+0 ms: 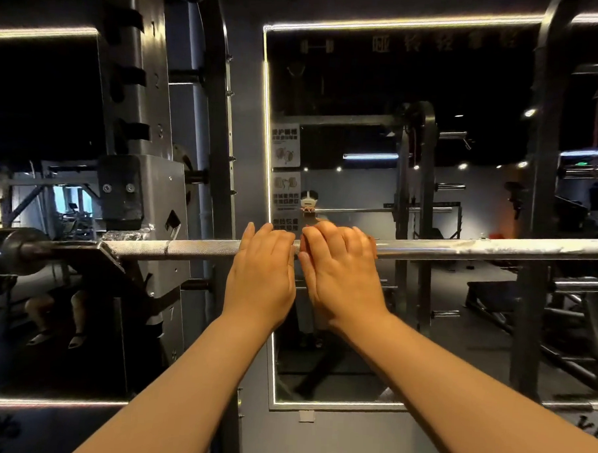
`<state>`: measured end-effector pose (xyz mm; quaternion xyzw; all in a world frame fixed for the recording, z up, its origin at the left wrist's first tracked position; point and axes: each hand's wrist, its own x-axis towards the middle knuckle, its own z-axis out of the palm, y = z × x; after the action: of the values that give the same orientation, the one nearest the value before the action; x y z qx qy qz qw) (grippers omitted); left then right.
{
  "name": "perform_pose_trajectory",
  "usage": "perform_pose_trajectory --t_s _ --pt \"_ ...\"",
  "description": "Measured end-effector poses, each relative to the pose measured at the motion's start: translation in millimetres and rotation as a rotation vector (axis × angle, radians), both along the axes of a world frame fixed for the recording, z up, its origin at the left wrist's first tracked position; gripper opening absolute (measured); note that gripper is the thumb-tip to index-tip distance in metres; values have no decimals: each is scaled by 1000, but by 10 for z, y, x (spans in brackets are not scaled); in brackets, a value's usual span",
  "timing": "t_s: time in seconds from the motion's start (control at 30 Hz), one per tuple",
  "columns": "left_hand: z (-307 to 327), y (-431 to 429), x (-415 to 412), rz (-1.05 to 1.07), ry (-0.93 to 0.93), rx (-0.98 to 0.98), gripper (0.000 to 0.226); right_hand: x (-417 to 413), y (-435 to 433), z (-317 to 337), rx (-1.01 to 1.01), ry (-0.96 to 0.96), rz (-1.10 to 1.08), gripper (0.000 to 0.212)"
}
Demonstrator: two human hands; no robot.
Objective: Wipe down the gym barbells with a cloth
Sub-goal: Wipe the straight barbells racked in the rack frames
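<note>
A steel barbell [194,248] lies level across the rack in front of me, its knurled shaft running from the left rack hook to the right edge of view. My left hand [261,272] rests palm-down on the shaft, fingers laid over its top. My right hand [340,272] lies right beside it in the same way, with its thumb at the bar's near side. The two hands almost touch. No cloth shows in either hand; anything under the palms is hidden.
The left rack upright [145,185] and its hook [118,263] carry the bar's end, with the bar's collar [15,251] further left. A lit-framed wall mirror [362,160] stands behind the bar. Another rack upright [537,236] stands at the right.
</note>
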<state>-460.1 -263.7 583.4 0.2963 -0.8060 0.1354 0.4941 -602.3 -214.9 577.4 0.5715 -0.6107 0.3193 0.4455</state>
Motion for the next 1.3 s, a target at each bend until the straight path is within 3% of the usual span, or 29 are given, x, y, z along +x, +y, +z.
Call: perform_pose_trajectory --t_s 0.17,0.37,0.5,0.6,0.73,0.83,0.93,1.03,1.17,1.3 --pt "5 -6 13 9 -5 -6 33 -245 185 298 185 117 42 47" --pt "1 3 -10 0 16 0 30 93 32 98 -72 -209 -73 43" --pt "-3 -5 15 -8 1 -5 33 124 26 138 33 -34 72 43" --pt "11 9 28 -12 10 -9 31 -314 203 97 80 96 38 45" --pt "16 37 -18 -17 26 12 29 -376 267 -73 -118 -166 -129 42" --pt "3 47 -29 -19 37 20 30 47 112 -82 -109 -344 -36 42" --pt "4 44 12 -18 8 8 34 153 50 -61 3 -203 86 44" --pt "14 24 42 -23 -5 -10 33 -153 166 38 79 -47 16 48" --pt "12 -3 53 -26 -2 -30 33 -429 349 -16 -38 -254 -132 47" --pt "18 53 2 37 -3 -8 41 -102 237 10 -45 -399 -84 57"
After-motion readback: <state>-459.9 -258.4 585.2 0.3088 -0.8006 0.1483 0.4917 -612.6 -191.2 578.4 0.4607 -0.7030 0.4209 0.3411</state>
